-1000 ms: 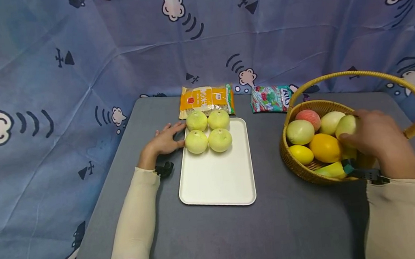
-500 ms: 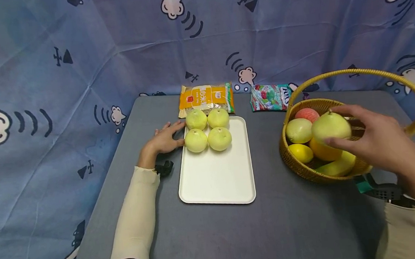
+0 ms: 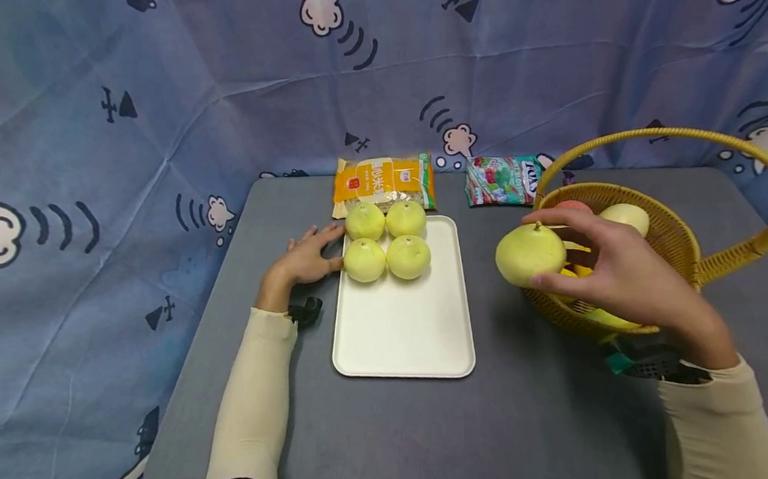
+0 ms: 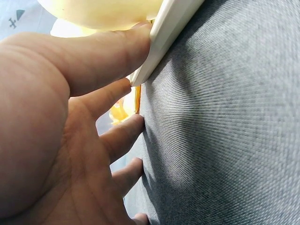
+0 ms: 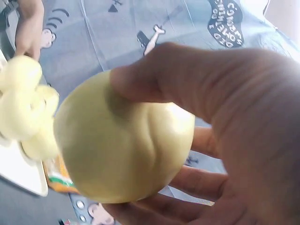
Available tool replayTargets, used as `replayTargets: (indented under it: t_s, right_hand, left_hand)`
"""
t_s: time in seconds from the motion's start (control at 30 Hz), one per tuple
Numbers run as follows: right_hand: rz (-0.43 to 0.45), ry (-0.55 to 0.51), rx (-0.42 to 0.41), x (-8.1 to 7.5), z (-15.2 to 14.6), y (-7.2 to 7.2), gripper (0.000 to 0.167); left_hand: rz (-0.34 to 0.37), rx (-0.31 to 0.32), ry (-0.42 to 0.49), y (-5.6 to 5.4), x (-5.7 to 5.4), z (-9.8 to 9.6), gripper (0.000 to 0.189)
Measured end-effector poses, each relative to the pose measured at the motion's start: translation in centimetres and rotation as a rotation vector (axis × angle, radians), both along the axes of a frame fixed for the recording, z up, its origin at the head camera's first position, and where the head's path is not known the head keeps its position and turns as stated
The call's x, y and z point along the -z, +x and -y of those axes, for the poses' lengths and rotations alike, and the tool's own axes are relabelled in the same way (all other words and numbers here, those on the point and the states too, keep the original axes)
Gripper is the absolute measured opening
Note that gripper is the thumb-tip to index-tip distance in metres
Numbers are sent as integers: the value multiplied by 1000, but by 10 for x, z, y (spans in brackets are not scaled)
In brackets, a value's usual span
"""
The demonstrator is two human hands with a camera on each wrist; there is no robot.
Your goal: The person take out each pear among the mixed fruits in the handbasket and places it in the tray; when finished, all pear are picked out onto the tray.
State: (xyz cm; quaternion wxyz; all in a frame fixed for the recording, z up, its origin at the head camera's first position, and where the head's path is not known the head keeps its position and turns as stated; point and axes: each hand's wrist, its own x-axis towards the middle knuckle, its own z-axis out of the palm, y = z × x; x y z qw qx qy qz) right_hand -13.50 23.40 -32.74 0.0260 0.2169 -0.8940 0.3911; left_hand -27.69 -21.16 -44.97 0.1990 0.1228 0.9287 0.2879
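Observation:
My right hand (image 3: 620, 270) holds a round, pale green pear (image 3: 530, 255) with a short stem, thumb on one side and fingers on the other. The pear is in the air, left of the wicker basket (image 3: 677, 228) and partly in front of it. In the right wrist view the same pear (image 5: 112, 140) fills the middle, under the thumb. My left hand (image 3: 306, 259) rests at the left edge of a white tray (image 3: 401, 336), its fingers spread. The left wrist view has the thumb (image 4: 108, 56) against the tray's rim. Several similar pears (image 3: 409, 257) sit together at the tray's far end.
The basket, with its tall arched handle (image 3: 670, 134), contains a pale oval fruit (image 3: 628, 217), a reddish fruit (image 3: 574, 206) and other yellow fruit. An orange packet (image 3: 382, 179) lies behind the tray, and a green-and-red packet (image 3: 503, 181) lies behind and left of the basket.
My right hand reached into the basket, lifted out the pear and moved it left past the rim. The left hand and the pears on the tray stay put.

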Motion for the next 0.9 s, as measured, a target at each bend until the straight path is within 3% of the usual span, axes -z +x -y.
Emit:
replayTargets:
  t_s: [0.23, 0.5, 0.7, 0.9]
  right_hand:
    - [36, -56, -82, 2, 32, -11, 70]
    - [85, -72, -240, 20, 81, -29, 68]
    - [152, -165, -352, 47, 125, -38, 67]
    - [210, -212, -384, 84, 160, -41, 65]
  left_hand:
    - [6, 1, -6, -1, 2, -1, 77]
    - [0, 10, -12, -2, 2, 1, 77]
    - [-15, 18, -5, 0, 0, 1, 76]
    - [-28, 19, -15, 0, 1, 2, 76]
